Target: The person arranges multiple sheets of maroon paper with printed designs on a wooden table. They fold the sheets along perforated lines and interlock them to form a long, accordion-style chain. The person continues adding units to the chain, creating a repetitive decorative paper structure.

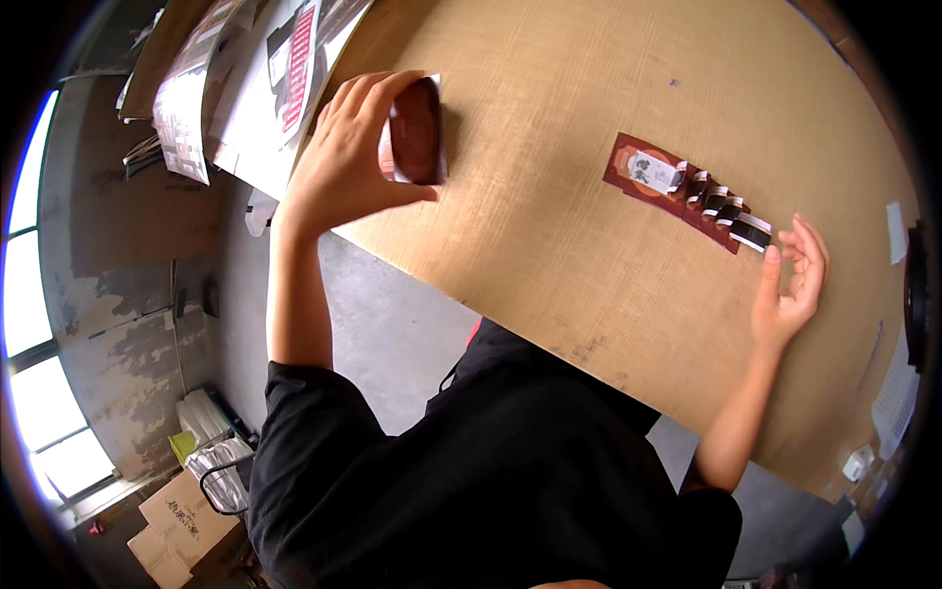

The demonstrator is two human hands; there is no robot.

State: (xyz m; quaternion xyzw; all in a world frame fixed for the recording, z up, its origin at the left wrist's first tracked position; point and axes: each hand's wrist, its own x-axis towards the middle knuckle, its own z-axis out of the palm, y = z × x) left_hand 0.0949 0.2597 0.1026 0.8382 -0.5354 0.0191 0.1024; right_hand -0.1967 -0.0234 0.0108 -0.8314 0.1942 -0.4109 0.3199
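Observation:
Near the table's left edge, my left hand (pixel 345 157) is wrapped round a dark red rectangular block (pixel 420 133) with pale edges. Whether it is a box or a stack of cards, I cannot tell. To the right, several printed dark red cards or labels (pixel 677 191) lie overlapped in a slanting row, with white and black ends curling up. Beside the lower right end of that row is my right hand (pixel 797 280), its fingers loosely bent and apart from the thumb. The thumb tip is close to the last black-and-white end; contact is unclear.
The wooden tabletop (pixel 510 196) slants across the view, its near edge in front of my body. Printed sheets (pixel 265 88) are piled at the far left. A white keyboard (pixel 895 398) sits along the right rim. Cardboard boxes (pixel 186 525) stand on the floor at lower left.

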